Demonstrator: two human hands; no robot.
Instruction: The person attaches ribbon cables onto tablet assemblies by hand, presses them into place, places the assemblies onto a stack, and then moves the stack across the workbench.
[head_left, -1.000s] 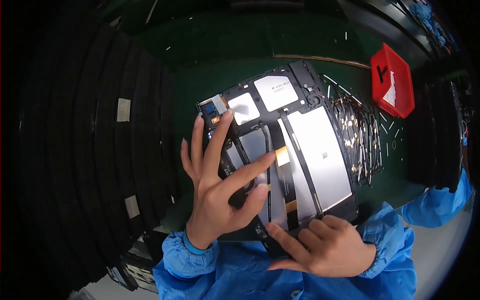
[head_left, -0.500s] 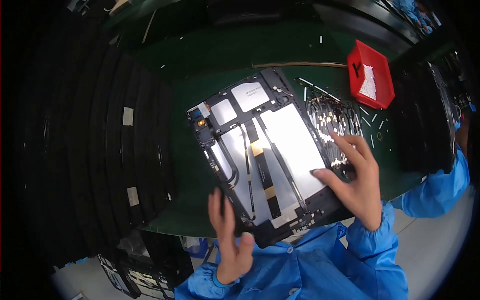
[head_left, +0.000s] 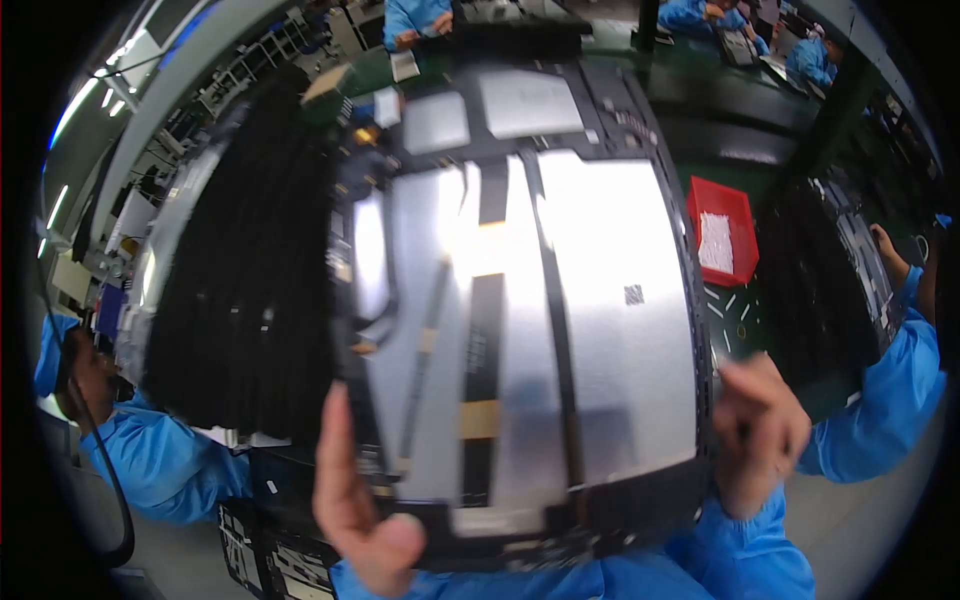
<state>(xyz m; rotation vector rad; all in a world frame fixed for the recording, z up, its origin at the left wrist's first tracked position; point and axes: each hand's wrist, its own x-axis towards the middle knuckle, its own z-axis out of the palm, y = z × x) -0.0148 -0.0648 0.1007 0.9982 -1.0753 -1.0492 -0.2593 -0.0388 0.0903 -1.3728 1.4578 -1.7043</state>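
Note:
An opened tablet (head_left: 625,400) is raised close in front of me, its silvery inside facing up with dark flex cables down the middle. My left hand (head_left: 360,500) grips its lower left corner, fingers along the side edge and thumb at the front. Beside the lower right edge is my right hand (head_left: 760,430), fingers bent and smeared by motion; whether it touches the tablet I cannot tell. Most of the green table behind is hidden by the tablet.
A tall stack of black panels (head_left: 240,270) stands at left, another dark stack (head_left: 800,290) at right. A red bin (head_left: 742,235) with white strips sits near loose strips. Co-workers in blue are at left (head_left: 160,460), right (head_left: 880,400) and the far side (head_left: 415,20).
The tablet has come up off the table toward me and looks larger. My left hand has closed on its corner. The right hand has shifted lower and outward. The view has tilted up.

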